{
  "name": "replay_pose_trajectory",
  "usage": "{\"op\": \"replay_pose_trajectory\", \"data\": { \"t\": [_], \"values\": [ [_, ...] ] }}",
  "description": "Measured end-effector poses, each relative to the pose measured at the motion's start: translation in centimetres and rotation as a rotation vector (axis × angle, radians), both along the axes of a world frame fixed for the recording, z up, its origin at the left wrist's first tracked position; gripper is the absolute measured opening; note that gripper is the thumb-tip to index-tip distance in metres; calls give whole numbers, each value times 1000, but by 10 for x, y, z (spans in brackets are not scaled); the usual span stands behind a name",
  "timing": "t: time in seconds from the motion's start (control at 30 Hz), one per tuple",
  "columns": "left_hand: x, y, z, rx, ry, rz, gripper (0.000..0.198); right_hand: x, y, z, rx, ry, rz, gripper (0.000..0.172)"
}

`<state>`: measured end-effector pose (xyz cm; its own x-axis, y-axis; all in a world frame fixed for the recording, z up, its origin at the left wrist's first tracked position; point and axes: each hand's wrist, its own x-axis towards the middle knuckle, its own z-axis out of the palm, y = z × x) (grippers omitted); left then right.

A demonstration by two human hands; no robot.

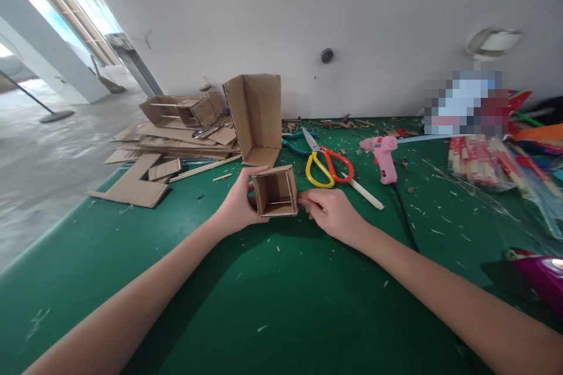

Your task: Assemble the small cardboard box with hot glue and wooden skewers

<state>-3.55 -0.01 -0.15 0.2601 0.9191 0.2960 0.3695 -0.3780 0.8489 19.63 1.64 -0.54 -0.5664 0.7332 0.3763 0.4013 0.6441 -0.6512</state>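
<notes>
A small open cardboard box is held just above the table, its open side facing me and a thin stick showing across the inside. My left hand is closed round its left side, thumb on top and fingers beneath. At the box's right edge, my right hand has its fingers pinched together; whatever is in them is too small to make out. Right behind the box stands a larger cardboard piece with folded walls. Scissors with one yellow and one red handle lie beyond my right hand.
A pink hot glue gun with a black cord stands at right. Cardboard sheets are stacked at left under a cardboard frame. Bundled sticks lie far right, near a purple object. Scraps dot the green table.
</notes>
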Motion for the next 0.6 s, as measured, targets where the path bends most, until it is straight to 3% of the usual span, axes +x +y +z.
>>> {"op": "replay_pose_trajectory", "data": {
  "t": [0.23, 0.4, 0.6],
  "values": [
    [-3, 4, 2, 2, -10, 0, 79, 18, 10, 10, -201, -48, 51, 30],
    [-5, 5, 1, 48, 44, -7, 81, 25, 19, 10, -413, -37, 216, 34],
    [-8, 7, -2, 129, 115, -49, 85, 27, 25, 10, -445, -118, 289, 31]
  ]
}}
